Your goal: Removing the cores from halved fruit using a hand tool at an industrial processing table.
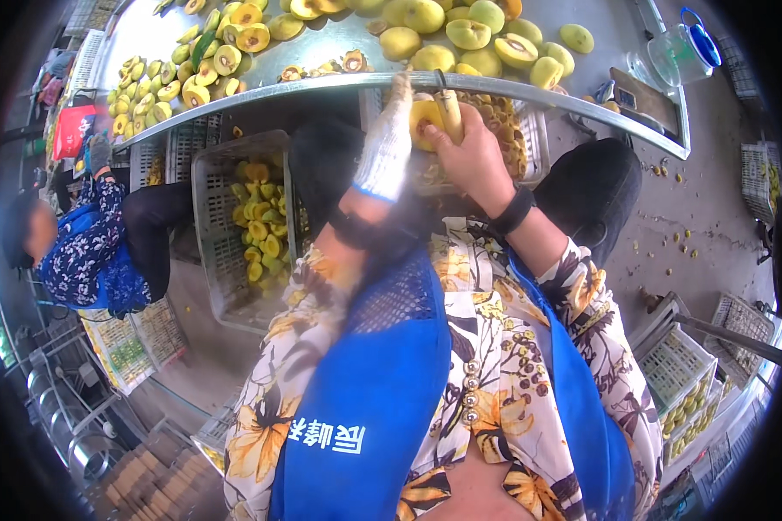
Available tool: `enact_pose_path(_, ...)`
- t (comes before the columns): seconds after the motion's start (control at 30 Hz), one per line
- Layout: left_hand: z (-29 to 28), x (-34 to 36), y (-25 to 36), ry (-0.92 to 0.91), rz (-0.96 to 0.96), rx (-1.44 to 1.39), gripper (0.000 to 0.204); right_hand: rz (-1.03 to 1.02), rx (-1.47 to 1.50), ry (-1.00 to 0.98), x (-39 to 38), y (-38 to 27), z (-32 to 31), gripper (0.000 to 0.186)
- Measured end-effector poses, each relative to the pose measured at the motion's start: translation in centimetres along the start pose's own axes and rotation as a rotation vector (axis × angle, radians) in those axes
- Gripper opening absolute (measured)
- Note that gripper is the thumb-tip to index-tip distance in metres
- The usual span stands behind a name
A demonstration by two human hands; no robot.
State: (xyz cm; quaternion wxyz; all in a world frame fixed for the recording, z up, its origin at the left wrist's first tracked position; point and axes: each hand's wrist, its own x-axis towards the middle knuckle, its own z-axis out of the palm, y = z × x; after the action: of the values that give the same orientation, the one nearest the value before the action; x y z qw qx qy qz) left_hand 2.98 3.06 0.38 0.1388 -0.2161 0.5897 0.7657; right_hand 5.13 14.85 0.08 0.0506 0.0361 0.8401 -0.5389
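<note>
Just below the table's near edge, my left hand (386,148), in a white knit glove, grips a halved yellow peach (427,115) from its left side. My right hand (476,156) is bare and closed around the pale wooden handle of a pitting tool (449,111). A thin dark metal end rises from that handle across the table rim. The right thumb touches the peach's cut face. Under both hands, a crate (537,143) holds scraps and cut pieces of fruit. Part of the peach is hidden by my fingers.
Whole and halved peaches (467,35) lie on the metal table (321,52). At its right are a clear jug (673,56) and a wooden board (643,100). Left of my legs stands a crate (222,208) with peach halves. A co-worker (91,234) sits at far left.
</note>
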Motion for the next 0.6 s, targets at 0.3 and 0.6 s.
enact_pose_path(0.3, -0.8, 0.2, 0.7, 0.078, 0.109, -0.089, 0.057, -0.031, -0.192, -0.199, -2.4, 0.0, -0.3, 0.033)
enact_pose_path(0.6, 0.1, -0.2, 0.8, 0.131, 0.248, 0.005, 0.058, -0.09, -0.145, -0.268, -3.1, 1.3, 0.4, 0.027)
